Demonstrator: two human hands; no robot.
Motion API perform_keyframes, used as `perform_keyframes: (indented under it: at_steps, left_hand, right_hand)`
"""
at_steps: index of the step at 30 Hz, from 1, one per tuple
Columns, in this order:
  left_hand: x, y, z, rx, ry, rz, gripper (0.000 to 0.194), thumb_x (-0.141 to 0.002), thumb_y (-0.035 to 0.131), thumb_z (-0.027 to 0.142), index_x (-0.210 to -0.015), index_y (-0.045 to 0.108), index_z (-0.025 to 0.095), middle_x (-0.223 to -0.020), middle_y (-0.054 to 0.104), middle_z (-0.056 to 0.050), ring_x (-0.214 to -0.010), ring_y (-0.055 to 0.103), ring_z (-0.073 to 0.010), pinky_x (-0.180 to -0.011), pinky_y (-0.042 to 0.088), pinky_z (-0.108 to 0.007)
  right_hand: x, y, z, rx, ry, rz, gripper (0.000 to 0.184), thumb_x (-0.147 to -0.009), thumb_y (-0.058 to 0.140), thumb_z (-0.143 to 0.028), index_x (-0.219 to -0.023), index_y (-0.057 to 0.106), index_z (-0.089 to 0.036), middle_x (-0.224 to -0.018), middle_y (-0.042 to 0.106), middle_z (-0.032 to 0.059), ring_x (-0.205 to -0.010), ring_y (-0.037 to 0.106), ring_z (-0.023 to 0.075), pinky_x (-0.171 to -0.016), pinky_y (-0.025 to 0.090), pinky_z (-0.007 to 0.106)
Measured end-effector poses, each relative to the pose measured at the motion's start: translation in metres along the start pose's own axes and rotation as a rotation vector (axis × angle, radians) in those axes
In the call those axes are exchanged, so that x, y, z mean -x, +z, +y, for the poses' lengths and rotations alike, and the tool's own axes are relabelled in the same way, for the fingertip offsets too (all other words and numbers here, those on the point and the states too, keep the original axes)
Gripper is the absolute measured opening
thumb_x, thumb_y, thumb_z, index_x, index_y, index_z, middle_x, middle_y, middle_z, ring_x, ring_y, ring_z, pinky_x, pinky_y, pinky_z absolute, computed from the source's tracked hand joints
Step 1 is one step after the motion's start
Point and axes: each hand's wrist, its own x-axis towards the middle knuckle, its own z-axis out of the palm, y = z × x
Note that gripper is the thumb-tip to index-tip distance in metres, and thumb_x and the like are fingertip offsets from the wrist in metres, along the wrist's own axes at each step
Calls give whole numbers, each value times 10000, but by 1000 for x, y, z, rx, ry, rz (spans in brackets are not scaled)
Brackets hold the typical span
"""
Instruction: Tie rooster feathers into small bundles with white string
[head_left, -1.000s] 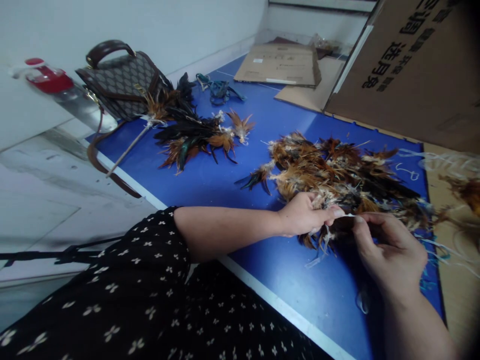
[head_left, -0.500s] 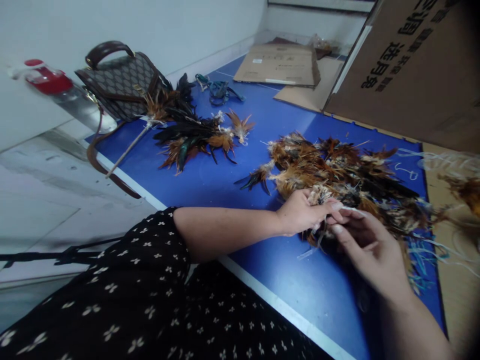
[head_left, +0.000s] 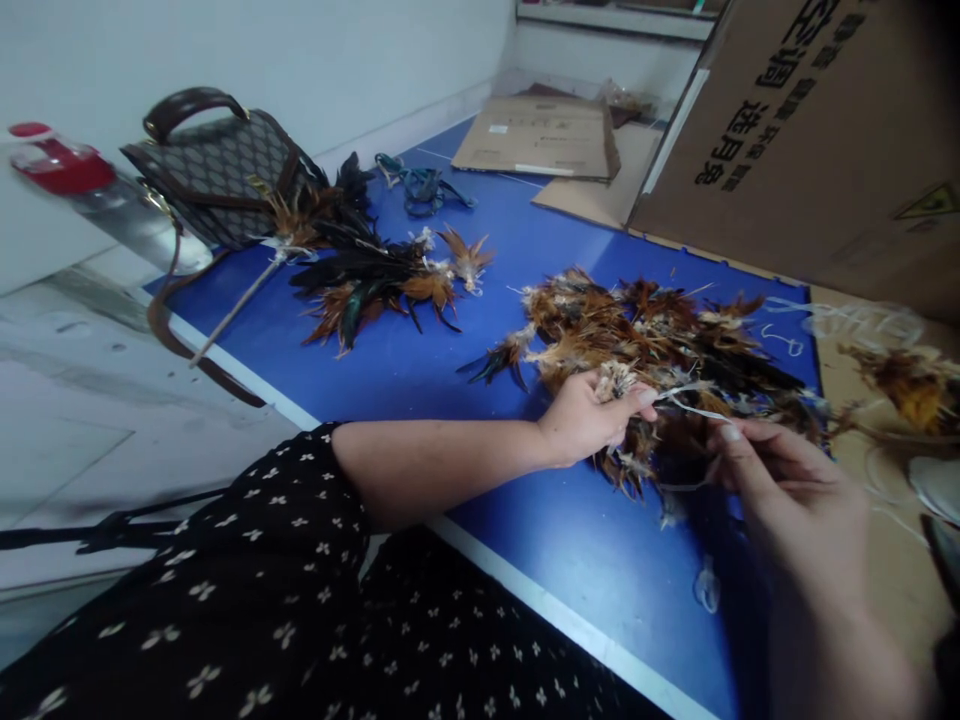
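Observation:
My left hand is closed around a small bundle of feathers, pale quill ends up, with thumb and forefinger pressed together. A white string runs from that pinch to my right hand, whose thumb and forefinger grip it. Brown and black feathers hang below the left hand. Behind both hands spreads a large pile of brown, tan and black feathers on the blue table.
Farther left lie dark feather bunches, a stick, a patterned handbag and a red-capped bottle. Teal strips and flattened cardboard are at the back. A large cardboard box stands at right.
My right hand has moved right, away from the left, drawing the white string out between them. The left hand keeps its hold. The view has shifted slightly to the right.

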Motion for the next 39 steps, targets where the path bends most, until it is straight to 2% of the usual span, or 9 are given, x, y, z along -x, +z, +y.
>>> perform_keyframes:
  at_steps: [5,9,13,19,22,26,29,33,39]
  left_hand:
    - [0,0,1,19,-10,-8,664,-753,1094,695,-914,715,174,-794,768,4,-471,476,-46,-468,383,-278]
    - [1,0,3,-11,-47,-38,595,-875,1023,677,-928,695,183,-755,752,13,-490,443,-48,-492,402,-268]
    - [0,1,2,0,-60,-71,572,-933,978,677,-939,652,207,-778,777,10,-479,429,-48,-495,396,-261]
    - [5,-1,-1,-113,-25,-39,402,-1019,946,532,-1031,748,182,-770,746,16,-602,566,-91,-664,523,-277]
    - [8,-3,-2,-187,15,-99,295,-1082,879,466,-1075,817,177,-779,736,-3,-803,709,-150,-875,611,-299]
    - [5,-5,-6,-199,135,-112,292,-1013,946,428,-1015,796,177,-1033,831,-82,-1068,785,-208,-1110,630,-370]
    - [1,-7,-9,-228,208,-87,366,-939,1012,452,-992,774,180,-1066,808,-81,-1066,763,-216,-1101,628,-383]
    - [0,-8,-8,-246,224,-108,453,-889,1054,521,-961,761,184,-1016,780,-58,-1016,733,-207,-1056,620,-374]
    - [2,-5,-5,-205,114,-14,366,-930,1016,427,-955,744,183,-938,772,-19,-947,717,-160,-1034,607,-329]
  right_hand:
    - [-4,-4,9,49,-5,90,591,-926,961,-764,-1125,930,-208,-789,782,59,-614,676,172,-554,538,267]
    - [-7,-7,19,160,-44,160,568,-963,913,-717,-1206,945,-204,-857,828,83,-674,725,207,-606,575,310]
    - [-11,-13,25,272,-160,98,471,-984,853,-659,-1182,953,-244,-1079,894,116,-979,835,299,-957,695,461]
    - [-2,-15,9,183,-292,-86,571,-1077,801,-598,-1588,805,-346,-1570,814,112,-1465,776,371,-1357,557,641]
    - [4,-2,1,112,-151,-160,504,-1090,818,-687,-1402,847,-291,-1352,889,118,-1250,859,334,-1202,681,551]
    - [8,21,2,44,-70,-230,589,-997,908,-788,-1241,832,-257,-1086,895,95,-946,862,273,-910,752,426]
    - [8,32,2,24,-136,-250,571,-1002,921,-764,-1283,854,-272,-1126,893,88,-998,864,270,-957,753,435]
    - [7,34,-6,67,-253,-199,479,-1033,890,-757,-1007,893,-279,-1150,886,95,-1065,848,272,-1052,722,448]
    - [7,25,-6,18,-112,-213,579,-1076,799,-820,-948,821,-255,-775,769,17,-636,679,165,-613,585,285]
